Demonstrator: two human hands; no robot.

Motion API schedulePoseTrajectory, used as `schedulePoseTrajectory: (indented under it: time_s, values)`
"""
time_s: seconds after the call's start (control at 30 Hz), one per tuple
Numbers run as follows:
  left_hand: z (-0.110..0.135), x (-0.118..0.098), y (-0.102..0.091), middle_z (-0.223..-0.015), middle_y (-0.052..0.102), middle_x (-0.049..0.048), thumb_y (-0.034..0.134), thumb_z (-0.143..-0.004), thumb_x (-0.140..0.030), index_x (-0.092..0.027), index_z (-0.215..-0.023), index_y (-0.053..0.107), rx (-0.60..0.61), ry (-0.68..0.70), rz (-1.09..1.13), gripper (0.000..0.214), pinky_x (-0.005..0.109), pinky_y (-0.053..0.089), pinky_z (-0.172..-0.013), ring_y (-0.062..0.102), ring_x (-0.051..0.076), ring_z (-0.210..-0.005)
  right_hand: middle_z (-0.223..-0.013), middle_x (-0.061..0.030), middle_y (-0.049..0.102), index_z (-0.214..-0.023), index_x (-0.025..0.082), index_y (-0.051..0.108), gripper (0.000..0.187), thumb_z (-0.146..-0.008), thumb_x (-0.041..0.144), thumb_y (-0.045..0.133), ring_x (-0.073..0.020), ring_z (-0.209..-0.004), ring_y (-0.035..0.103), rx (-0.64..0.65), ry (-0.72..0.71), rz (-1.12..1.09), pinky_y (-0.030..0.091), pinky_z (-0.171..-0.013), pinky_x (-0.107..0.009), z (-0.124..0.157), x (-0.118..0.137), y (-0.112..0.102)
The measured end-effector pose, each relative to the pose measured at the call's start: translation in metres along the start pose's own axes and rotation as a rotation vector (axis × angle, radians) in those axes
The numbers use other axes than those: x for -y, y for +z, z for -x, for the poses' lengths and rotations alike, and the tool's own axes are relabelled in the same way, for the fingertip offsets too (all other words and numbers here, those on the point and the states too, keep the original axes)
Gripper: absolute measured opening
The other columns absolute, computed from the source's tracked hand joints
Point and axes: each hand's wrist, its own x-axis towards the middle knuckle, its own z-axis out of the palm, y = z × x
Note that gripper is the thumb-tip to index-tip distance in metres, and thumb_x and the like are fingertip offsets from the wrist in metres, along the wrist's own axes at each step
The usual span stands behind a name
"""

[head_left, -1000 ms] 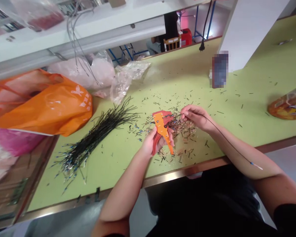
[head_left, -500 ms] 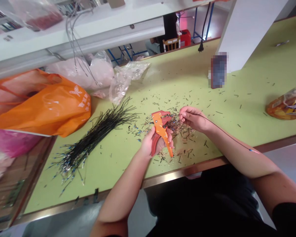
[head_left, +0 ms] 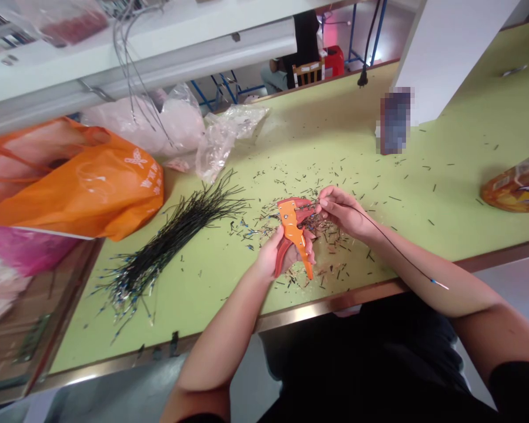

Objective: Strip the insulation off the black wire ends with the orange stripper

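Observation:
My left hand [head_left: 273,252] is closed round the handles of an orange and red wire stripper [head_left: 293,226], its jaws facing right. Between thumb and fingers, my right hand [head_left: 341,212] pinches a thin black wire [head_left: 394,244]. One end of this wire reaches into the stripper's jaws; the rest trails back over my right forearm to a blue-collared metal tip. Under and around both hands lie scattered black insulation scraps [head_left: 335,238] and bits of copper. A bundle of black wires [head_left: 167,247] with blue and silver ends rests on the table to the left.
An orange bag [head_left: 114,188] and clear plastic bags [head_left: 220,141] stand at the left and back. A blurred-out upright object [head_left: 395,123] leans by the white post [head_left: 454,59]. A snack package [head_left: 515,187] lies at the right. A person [head_left: 286,64] sits beyond the table.
The wire's near end has gone from the front of the stripper's jaws to deeper between them. My right hand has shifted slightly left, and the trailing tip has slid along my forearm.

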Motion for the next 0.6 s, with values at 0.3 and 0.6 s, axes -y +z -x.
schedulePoseTrajectory:
  time_s: [0.3,0.6]
  values:
    - [-0.0019,0.0018,-0.0018,-0.083,0.072,0.0096,0.067,-0.090,-0.077,-0.011,-0.104,0.073,0.000,0.007,-0.043,0.068,0.042,0.058,-0.077,0.073,0.027,-0.073,-0.077,0.0005,0.071,-0.094,0.023,0.060,0.037,-0.094,0.054,0.080,-0.0113,-0.060,0.051,0.055,-0.080,0.205,0.041,-0.059,-0.028,0.0027,0.0005,0.0034]
    - [-0.0047,0.0083,0.0001,-0.071,0.065,0.0036,0.077,-0.085,-0.073,-0.015,-0.083,0.064,-0.046,0.017,-0.113,0.060,0.032,0.054,-0.063,0.066,0.019,-0.061,-0.075,0.0012,0.071,-0.093,0.023,0.058,0.040,-0.094,0.057,0.079,-0.0100,-0.056,0.048,0.064,-0.068,0.210,0.038,-0.054,-0.027,0.0016,0.0007,0.0068]
